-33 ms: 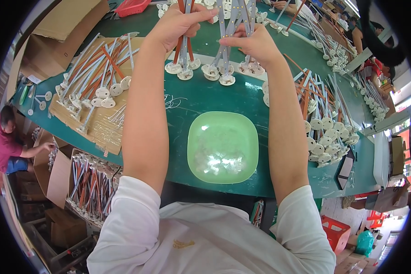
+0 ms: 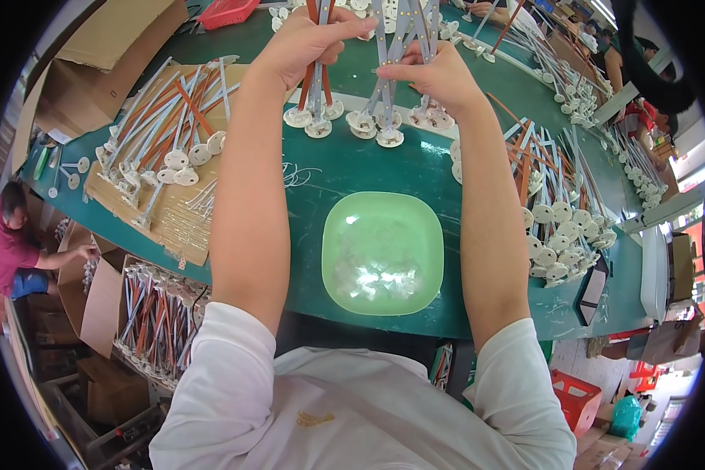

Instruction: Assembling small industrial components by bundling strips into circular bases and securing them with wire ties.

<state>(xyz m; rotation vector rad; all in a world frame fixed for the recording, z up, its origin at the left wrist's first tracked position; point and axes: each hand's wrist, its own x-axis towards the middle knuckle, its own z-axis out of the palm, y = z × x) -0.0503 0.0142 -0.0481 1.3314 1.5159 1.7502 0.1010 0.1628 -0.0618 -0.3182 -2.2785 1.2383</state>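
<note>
Near the top of the view, my left hand [image 2: 301, 48] is closed around a bunch of orange and grey strips [image 2: 316, 98] with round white discs at their lower ends. To its right, my right hand [image 2: 440, 76] pinches several grey LED strips [image 2: 387, 95], dotted along their length, between thumb and fingers. White discs [image 2: 389, 138] hang at the bottom of these strips, just over the green table [image 2: 352, 168]. Both bunches are upright, and their upper ends run out of view. Between my forearms a light green square tray [image 2: 382, 210] holds small clear bits.
Piled strips with discs lie on cardboard [image 2: 110, 192] at left and in a heap [image 2: 560, 235] at right. A carton [image 2: 94, 86] stands far left, beside a red basket [image 2: 225, 12]. A person [image 2: 19, 243] sits low at left. A black phone-like object [image 2: 593, 294] lies near right.
</note>
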